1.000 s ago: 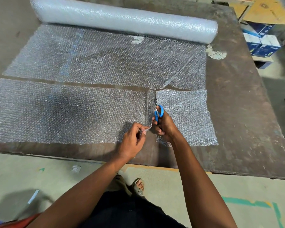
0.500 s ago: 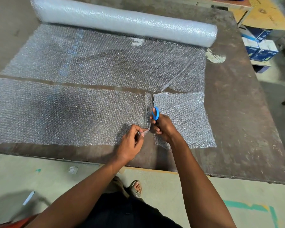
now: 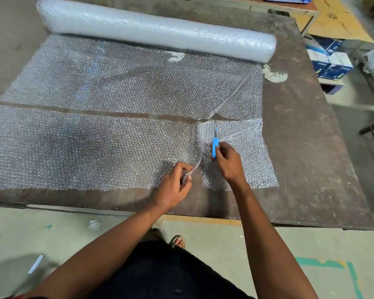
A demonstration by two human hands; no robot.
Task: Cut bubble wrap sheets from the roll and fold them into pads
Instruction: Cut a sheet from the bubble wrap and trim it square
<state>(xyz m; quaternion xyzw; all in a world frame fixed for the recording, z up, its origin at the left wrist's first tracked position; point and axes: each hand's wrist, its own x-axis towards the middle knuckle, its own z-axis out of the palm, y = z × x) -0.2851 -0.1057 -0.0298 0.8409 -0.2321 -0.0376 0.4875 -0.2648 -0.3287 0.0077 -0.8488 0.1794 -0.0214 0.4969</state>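
Near the tabletop's front edge, the cut strip (image 3: 91,147) is pinched taut in the left hand (image 3: 173,188); the blue-handled scissors (image 3: 214,141) are gripped by the right hand (image 3: 227,162). Tension should be kept until the strip's far edge is reached. The bubble wrap roll (image 3: 156,31) lies along the far edge.

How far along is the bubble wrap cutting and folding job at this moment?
Done: a long strip lies cut free from the roll. In hand: the right hand runs blue scissors across that strip, nearly through, while the left hand lifts the cut edge. Left: finishing this cut and all folding; no folded pad shows.
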